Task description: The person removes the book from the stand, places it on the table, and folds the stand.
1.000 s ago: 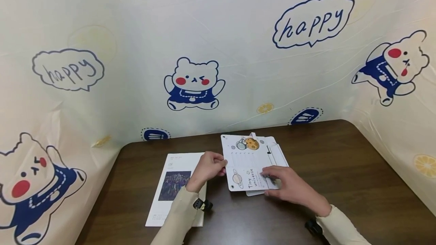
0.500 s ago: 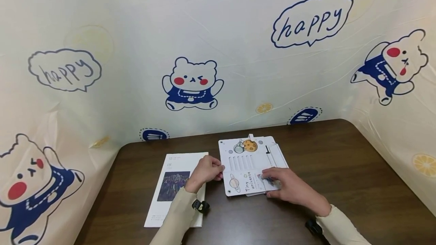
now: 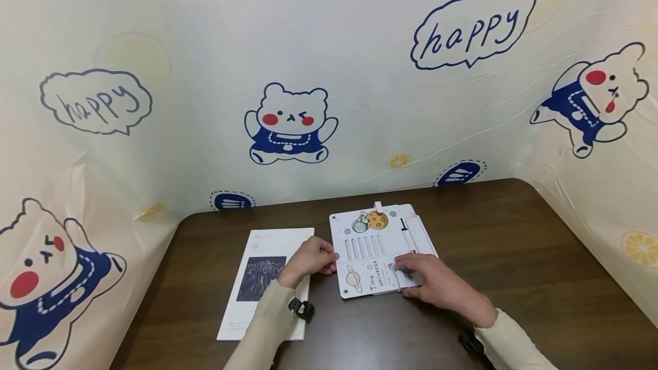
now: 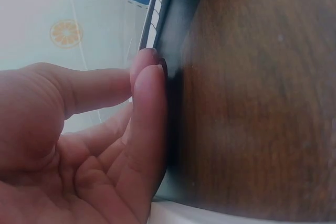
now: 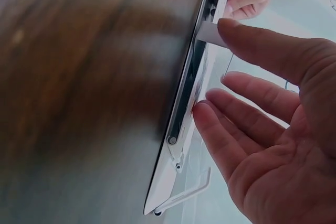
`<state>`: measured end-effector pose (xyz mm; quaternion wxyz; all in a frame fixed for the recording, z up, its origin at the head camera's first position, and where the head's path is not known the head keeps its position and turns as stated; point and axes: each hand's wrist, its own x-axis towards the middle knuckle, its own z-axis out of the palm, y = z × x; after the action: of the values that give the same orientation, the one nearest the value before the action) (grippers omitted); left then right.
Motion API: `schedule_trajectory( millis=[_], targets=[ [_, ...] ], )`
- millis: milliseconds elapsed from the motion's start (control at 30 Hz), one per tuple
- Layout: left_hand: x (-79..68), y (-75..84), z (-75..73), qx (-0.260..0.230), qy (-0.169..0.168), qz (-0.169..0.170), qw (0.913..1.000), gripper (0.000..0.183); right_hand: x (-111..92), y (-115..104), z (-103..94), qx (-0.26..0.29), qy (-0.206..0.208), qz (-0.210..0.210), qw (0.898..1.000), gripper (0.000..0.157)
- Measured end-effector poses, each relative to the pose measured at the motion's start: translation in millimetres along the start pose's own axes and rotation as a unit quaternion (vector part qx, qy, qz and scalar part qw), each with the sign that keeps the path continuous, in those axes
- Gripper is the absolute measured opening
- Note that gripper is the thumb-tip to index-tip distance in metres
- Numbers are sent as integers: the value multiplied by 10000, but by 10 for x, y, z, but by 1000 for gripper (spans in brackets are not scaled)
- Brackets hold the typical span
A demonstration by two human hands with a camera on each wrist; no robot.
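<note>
A white folding book stand [image 3: 366, 249] lies on the table, printed with a planet, an astronaut and "Tiny universe". Slots run across its upper panel. At its left edge my left hand [image 3: 313, 256] pinches the panel between thumb and finger, as the left wrist view shows. My right hand [image 3: 437, 283] rests on the stand's right part with fingers spread and lightly bent. In the right wrist view the fingertips touch the panel, and the thumb touches a white tab [image 5: 210, 34]. A white bent bracket [image 5: 186, 195] stands out from the stand's end there.
Left of the stand lies a white book [image 3: 262, 278] with a dark picture on its cover, partly beneath my left forearm. The dark wooden table [image 3: 488, 233] ends at a printed curtain [image 3: 360, 101] behind and at both sides.
The stand's left edge has come down and slightly toward me, with my left hand still pinching it. Its panels look flatter now. My right hand has hardly moved.
</note>
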<state>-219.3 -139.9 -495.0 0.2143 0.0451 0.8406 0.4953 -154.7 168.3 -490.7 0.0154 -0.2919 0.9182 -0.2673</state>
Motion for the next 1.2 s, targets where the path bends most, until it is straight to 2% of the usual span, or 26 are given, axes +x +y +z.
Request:
schedule_trajectory(
  millis=[267,533,733,900,1033,1200],
  targets=[
    [10,-10,6,111,33,-115,9999,15,15,-4,9,-73,-73,135,9999,42],
    [11,-28,8,105,-13,15,9999,15,61,17,5,-15,-117,290,9995,41],
    [17,-30,18,102,6,-41,9999,15,68,8,-9,56,-166,371,9992,40],
    [6,-28,9,101,8,-55,9999,15,90,0,-39,65,-240,253,9994,41],
    [-10,-18,3,166,26,-27,9999,15,161,12,-109,146,-344,165,9992,43],
    [-31,8,12,24,52,-50,10000,15,325,26,-230,299,-480,454,9974,45]
  ],
)
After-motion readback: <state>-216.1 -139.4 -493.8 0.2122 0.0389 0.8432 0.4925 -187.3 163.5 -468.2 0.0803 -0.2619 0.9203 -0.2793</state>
